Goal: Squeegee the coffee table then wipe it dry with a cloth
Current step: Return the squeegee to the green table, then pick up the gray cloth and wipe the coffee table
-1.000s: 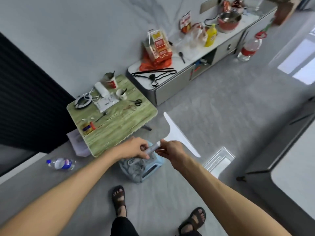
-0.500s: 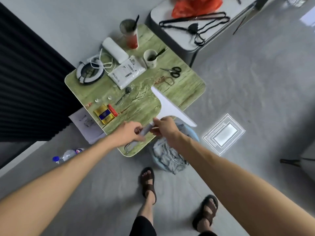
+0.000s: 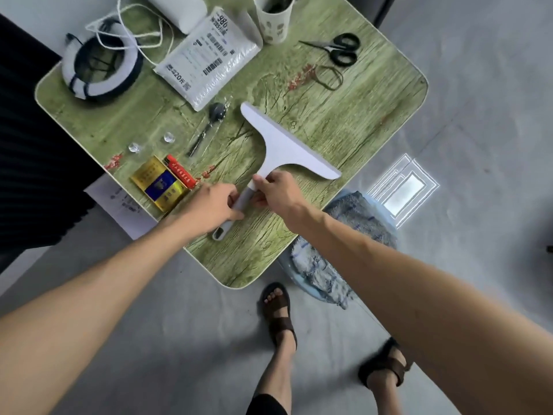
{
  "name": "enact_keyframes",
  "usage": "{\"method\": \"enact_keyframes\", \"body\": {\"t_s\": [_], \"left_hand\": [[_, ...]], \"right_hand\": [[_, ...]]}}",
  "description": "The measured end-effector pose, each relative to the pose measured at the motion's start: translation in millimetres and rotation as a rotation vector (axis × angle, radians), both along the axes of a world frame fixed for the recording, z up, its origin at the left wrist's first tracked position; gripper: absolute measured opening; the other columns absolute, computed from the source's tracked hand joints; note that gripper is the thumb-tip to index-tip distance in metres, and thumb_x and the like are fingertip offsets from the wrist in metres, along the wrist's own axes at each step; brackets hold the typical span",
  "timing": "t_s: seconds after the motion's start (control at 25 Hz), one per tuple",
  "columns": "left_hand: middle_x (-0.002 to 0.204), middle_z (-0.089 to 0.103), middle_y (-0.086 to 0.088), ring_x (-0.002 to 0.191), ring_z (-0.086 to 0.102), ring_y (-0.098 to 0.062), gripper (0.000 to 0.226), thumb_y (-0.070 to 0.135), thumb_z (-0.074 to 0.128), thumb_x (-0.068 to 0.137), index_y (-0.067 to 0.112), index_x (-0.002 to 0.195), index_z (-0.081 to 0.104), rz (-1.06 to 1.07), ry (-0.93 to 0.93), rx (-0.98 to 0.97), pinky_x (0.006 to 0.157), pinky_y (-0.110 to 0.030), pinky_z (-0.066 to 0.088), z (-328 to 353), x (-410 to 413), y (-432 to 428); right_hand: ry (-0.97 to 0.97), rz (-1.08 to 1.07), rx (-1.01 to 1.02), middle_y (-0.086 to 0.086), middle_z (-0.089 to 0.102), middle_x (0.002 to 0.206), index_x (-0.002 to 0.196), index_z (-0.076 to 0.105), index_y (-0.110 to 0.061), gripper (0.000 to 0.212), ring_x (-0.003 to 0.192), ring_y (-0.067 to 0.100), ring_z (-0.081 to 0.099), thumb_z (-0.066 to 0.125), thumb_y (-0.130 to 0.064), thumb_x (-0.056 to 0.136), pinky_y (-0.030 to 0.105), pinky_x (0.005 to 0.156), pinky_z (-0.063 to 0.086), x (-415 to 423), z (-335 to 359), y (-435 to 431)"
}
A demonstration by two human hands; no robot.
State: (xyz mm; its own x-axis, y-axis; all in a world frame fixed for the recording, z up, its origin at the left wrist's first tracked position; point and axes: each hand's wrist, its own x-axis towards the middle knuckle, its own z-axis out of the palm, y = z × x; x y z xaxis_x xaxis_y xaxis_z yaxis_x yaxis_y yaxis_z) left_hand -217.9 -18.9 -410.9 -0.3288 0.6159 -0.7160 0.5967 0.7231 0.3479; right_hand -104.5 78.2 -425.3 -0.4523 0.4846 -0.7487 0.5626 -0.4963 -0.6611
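A white squeegee (image 3: pixel 284 142) hovers over the green wood-grain coffee table (image 3: pixel 344 121), blade pointing away from me across the middle of the top. My left hand (image 3: pixel 212 205) grips the lower part of its grey handle. My right hand (image 3: pixel 278 194) holds the handle just below the blade. A grey-blue cloth (image 3: pixel 326 265) lies in a pale blue basin on the floor by the table's near right edge, partly hidden by my right forearm.
On the table lie a yellow-blue box (image 3: pixel 158 182), a red lighter (image 3: pixel 179 172), a spoon (image 3: pixel 206 127), a white parcel (image 3: pixel 209 61), a cup (image 3: pixel 275 19), scissors (image 3: pixel 338 49) and a coiled cable ring (image 3: pixel 98 67). My sandalled feet (image 3: pixel 278 313) stand on the grey floor.
I have moved closer and now look straight down on the table. Both hands have carried the squeegee from beside the table's edge to above its middle.
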Motion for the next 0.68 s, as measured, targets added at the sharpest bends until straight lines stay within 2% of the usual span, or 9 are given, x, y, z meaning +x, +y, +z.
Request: {"method": "enact_keyframes", "body": {"t_s": [0.08, 0.12, 0.2, 0.28, 0.32, 0.4, 0.48, 0.6, 0.68], "left_hand": [[0.108, 0.065, -0.006, 0.092, 0.063, -0.022, 0.034, 0.024, 0.072, 0.081, 0.011, 0.109, 0.058, 0.006, 0.058, 0.027, 0.071, -0.031, 0.052, 9, 1, 4], [0.111, 0.062, -0.004, 0.092, 0.062, -0.021, 0.038, 0.025, 0.071, 0.083, 0.013, 0.115, 0.055, 0.026, 0.103, 0.056, 0.068, -0.027, 0.051, 17, 3, 9], [0.104, 0.062, 0.002, 0.082, 0.060, -0.014, 0.031, 0.027, 0.067, 0.085, 0.019, 0.112, 0.054, 0.046, 0.185, 0.178, 0.054, -0.015, 0.041, 34, 15, 20], [0.096, 0.065, 0.007, 0.073, 0.060, -0.004, 0.019, 0.025, 0.064, 0.087, 0.022, 0.104, 0.058, 0.055, 0.134, 0.312, 0.046, -0.010, 0.040, 42, 47, 32], [0.094, 0.067, 0.007, 0.072, 0.062, -0.003, 0.016, 0.024, 0.062, 0.088, 0.022, 0.103, 0.059, 0.039, 0.070, 0.334, 0.048, -0.009, 0.044, 38, 71, 35], [0.099, 0.067, 0.000, 0.081, 0.064, -0.012, 0.019, 0.022, 0.060, 0.089, 0.020, 0.108, 0.058, -0.028, -0.056, 0.278, 0.061, -0.020, 0.052, 18, 123, 38], [0.115, 0.060, -0.010, 0.100, 0.058, -0.024, 0.032, 0.020, 0.057, 0.089, 0.012, 0.120, 0.051, -0.075, -0.114, 0.138, 0.079, -0.033, 0.050, -20, 177, 36], [0.144, 0.034, -0.018, 0.130, 0.038, -0.036, 0.058, 0.024, 0.054, 0.091, 0.004, 0.139, 0.029, -0.133, 0.048, -0.001, 0.105, -0.045, 0.037, -84, 222, 29], [0.151, 0.023, -0.019, 0.139, 0.026, -0.039, 0.071, 0.029, 0.055, 0.091, 0.002, 0.146, 0.019, -0.096, 0.153, -0.038, 0.113, -0.048, 0.029, -115, 234, 28]], "right_hand": [[0.080, 0.034, -0.068, 0.017, 0.072, 0.093, 0.100, 0.067, 0.003, 0.021, 0.082, 0.028, 0.070, 0.060, -0.016, 0.094, 0.039, 0.081, 0.058, 16, 10, 6], [0.117, 0.057, -0.085, 0.014, 0.072, 0.095, 0.101, 0.069, -0.003, 0.016, 0.085, 0.025, 0.071, 0.061, -0.013, 0.093, 0.035, 0.082, 0.058, 32, 16, 11], [0.137, 0.054, -0.095, 0.008, 0.073, 0.094, 0.099, 0.069, -0.013, 0.011, 0.085, 0.021, 0.071, 0.061, -0.012, 0.092, 0.029, 0.081, 0.058, 78, 24, 20], [0.037, 0.020, -0.052, 0.008, 0.072, 0.091, 0.100, 0.069, -0.010, 0.012, 0.081, 0.020, 0.069, 0.059, -0.011, 0.093, 0.029, 0.079, 0.058, 135, 19, 28], [-0.068, 0.015, -0.004, 0.008, 0.071, 0.090, 0.102, 0.068, -0.007, 0.013, 0.080, 0.021, 0.068, 0.059, -0.010, 0.093, 0.032, 0.079, 0.058, 163, 10, 31], [-0.287, 0.059, 0.085, 0.010, 0.070, 0.089, 0.105, 0.066, -0.001, 0.016, 0.078, 0.023, 0.066, 0.060, -0.008, 0.093, 0.041, 0.081, 0.058, 210, -18, 36], [-0.414, 0.181, 0.150, 0.011, 0.071, 0.093, 0.105, 0.067, -0.002, 0.017, 0.080, 0.023, 0.065, 0.059, -0.007, 0.092, 0.043, 0.082, 0.056, 241, -53, 39], [-0.434, 0.440, 0.249, 0.008, 0.070, 0.104, 0.103, 0.070, -0.011, 0.025, 0.095, 0.026, 0.064, 0.052, -0.005, 0.087, 0.030, 0.081, 0.047, 255, -95, 36], [-0.399, 0.462, 0.278, 0.009, 0.068, 0.113, 0.110, 0.068, -0.012, 0.034, 0.104, 0.028, 0.061, 0.050, -0.002, 0.084, 0.027, 0.085, 0.042, 261, -112, 32]]}}
